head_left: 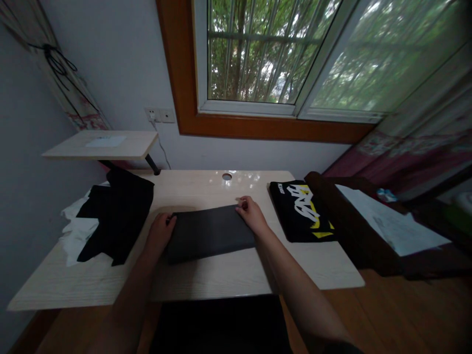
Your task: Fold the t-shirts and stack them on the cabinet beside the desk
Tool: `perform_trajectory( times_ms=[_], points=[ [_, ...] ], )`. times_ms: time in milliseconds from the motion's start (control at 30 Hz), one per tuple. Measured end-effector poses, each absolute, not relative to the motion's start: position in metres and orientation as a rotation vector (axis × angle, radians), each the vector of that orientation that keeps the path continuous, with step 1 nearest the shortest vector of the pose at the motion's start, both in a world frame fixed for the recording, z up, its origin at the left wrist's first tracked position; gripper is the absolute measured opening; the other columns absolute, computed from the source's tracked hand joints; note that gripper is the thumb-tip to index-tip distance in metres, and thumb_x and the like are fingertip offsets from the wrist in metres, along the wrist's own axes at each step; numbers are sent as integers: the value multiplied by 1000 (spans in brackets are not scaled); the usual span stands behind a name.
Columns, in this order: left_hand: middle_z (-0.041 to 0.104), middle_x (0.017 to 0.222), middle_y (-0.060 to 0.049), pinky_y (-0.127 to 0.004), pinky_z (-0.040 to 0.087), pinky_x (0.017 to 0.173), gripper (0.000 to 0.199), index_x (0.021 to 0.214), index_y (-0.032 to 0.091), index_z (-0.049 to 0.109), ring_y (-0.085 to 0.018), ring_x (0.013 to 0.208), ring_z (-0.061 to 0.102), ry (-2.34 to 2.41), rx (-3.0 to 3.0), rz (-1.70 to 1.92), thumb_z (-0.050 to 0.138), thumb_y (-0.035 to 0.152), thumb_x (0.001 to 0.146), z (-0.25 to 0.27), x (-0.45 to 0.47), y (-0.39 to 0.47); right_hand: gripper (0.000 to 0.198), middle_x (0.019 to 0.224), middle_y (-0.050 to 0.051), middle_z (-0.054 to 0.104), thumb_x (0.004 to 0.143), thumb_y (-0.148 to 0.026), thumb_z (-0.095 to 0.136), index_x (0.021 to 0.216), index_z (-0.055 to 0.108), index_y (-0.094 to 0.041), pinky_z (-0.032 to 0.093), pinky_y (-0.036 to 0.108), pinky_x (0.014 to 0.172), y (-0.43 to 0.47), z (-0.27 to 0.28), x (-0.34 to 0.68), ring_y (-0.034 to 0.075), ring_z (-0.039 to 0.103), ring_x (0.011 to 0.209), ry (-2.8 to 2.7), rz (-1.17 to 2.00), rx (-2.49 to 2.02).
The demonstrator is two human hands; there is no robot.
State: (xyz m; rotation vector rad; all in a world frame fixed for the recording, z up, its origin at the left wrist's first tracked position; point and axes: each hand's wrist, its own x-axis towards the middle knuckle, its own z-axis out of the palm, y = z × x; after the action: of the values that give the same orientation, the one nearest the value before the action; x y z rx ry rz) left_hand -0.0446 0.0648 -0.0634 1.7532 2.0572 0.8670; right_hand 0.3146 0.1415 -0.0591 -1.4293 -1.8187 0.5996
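Left hand (pixel 159 235) and right hand (pixel 252 214) pinch the far left and far right corners of a flat dark-grey rectangle (pixel 212 233) at the middle of a pale desk (pixel 313 270), between rumpled black-and-white cloth (pixel 125 216) at left and a folded black garment with printed lettering (pixel 302 211) at right.

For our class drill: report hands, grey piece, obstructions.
Left hand, right hand holding far corners of grey piece. Piece looks flat, over desk. Printed black bundle apart, right side.

Gray folded cloth (pixel 212 231): underside hidden. White cloth (pixel 75 241) partly hidden under black cloth (pixel 121 216). Far-right paper (pixel 391 221) blurred, unreadable.
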Motion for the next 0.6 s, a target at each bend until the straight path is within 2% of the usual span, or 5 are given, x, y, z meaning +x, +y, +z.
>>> perform_trajectory(
  times_ms=[133, 233, 333, 500, 600],
  points=[
    [63, 99, -9, -43, 52, 92, 26, 91, 20, 60, -26, 98, 62, 1947, 1850, 978, 48, 44, 91, -50, -43, 62, 29, 111, 9, 66, 88, -21, 61, 117, 63, -21, 48, 45, 98, 126, -34, 313, 27, 61, 107, -1933, 345, -1356],
    [63, 99, -8, -41, 52, 90, 24, 93, 21, 59, -25, 97, 62, 1904, 1864, 990, 48, 42, 92, -43, -40, 65, 26, 119, 9, 65, 96, -24, 56, 120, 66, -24, 47, 44, 105, 112, -18, 303, 25, 59, 116, -2138, 345, -1145],
    [64, 99, -8, -40, 52, 89, 22, 93, 21, 58, -25, 95, 63, 1958, 1868, 953, 46, 40, 93, -43, -39, 73, 32, 133, 9, 62, 100, -29, 52, 130, 64, -25, 46, 42, 109, 103, -20, 290, 23, 57, 124, -2335, 380, -1007],
    [66, 98, -12, -42, 50, 92, 21, 92, 19, 62, -27, 96, 63, 2123, 1997, 785, 45, 33, 93, -58, -41, 85, 44, 144, 12, 58, 103, -34, 48, 145, 55, -23, 41, 48, 114, 96, -45, 280, 26, 53, 132, -2420, 243, -1209],
    [67, 99, -14, -47, 48, 97, 22, 90, 18, 64, -29, 100, 63, 2203, 2109, 625, 47, 32, 93, -67, -44, 85, 46, 147, 10, 56, 104, -35, 45, 148, 51, -22, 35, 49, 119, 95, -51, 283, 27, 49, 137, -2420, 185, -1308]
  ],
)
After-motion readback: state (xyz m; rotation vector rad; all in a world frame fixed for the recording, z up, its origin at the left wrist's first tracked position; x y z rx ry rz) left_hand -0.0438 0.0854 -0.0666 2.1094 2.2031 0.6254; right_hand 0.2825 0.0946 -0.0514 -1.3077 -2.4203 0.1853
